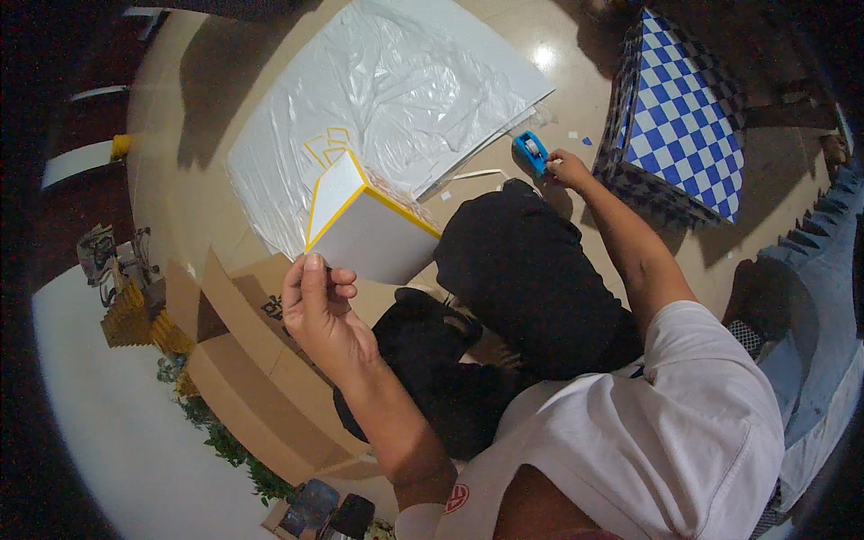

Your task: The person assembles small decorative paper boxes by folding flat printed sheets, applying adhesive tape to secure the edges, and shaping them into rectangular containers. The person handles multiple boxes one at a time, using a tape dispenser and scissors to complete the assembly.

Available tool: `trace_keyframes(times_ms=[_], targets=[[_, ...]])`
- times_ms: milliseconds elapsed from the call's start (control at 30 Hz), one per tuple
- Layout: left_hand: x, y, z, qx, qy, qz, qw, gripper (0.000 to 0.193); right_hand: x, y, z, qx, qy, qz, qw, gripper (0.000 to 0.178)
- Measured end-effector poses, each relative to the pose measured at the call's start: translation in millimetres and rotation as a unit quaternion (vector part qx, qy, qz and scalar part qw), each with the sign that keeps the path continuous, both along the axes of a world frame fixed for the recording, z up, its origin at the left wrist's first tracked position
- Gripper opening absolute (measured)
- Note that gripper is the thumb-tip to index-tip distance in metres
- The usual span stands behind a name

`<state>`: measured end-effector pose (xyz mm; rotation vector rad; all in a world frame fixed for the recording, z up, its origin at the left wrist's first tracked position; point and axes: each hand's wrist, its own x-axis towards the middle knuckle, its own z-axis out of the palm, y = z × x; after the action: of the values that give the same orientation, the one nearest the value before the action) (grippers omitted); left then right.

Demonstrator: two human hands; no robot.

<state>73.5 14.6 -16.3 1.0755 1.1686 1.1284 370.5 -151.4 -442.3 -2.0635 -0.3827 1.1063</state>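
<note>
My left hand [319, 310] pinches the lower left corner of a folded white board [373, 229] with yellow edging, thumb on top. The board stands tilted above the floor, with two faces meeting at a yellow-edged fold. Several thin yellow outlined pieces [328, 144] lie just beyond its top. Out to the right, my right hand [567, 169] has its fingers closed at the near end of a blue tape dispenser [531, 153]. Whether those fingertips also hold a strip of tape is too small to tell.
Large white sheets [423, 81] under clear plastic lie ahead. At right stands a stack of blue-and-white checkered panels [688, 126]. An open cardboard box [261, 387] is at my left, beside green foliage [229, 445]. White scraps [573, 135] dot the floor. My dark-trousered knees [531, 270] rise between my arms.
</note>
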Motion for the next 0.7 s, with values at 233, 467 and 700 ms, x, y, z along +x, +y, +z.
trace_keyframes(times_ms=[233, 467, 700], targets=[[5.5, 2.4, -3.5, -0.006, -0.005, -0.010, 1.000, 0.012, 12.0, 2.6, -29.5, -0.024, -0.035, -0.003, 0.999, 0.019], [2.3, 3.9, -9.0, -0.012, -0.002, 0.013, 1.000, 0.013, 4.2, 0.0, -8.3, 0.028, 0.055, -0.035, 0.998, 0.017], [-1.8, 5.4, -7.1, -0.035, -0.010, -0.006, 0.999, 0.011, -4.6, -18.4, -23.4, 0.046, 0.059, -0.097, 0.993, 0.029]])
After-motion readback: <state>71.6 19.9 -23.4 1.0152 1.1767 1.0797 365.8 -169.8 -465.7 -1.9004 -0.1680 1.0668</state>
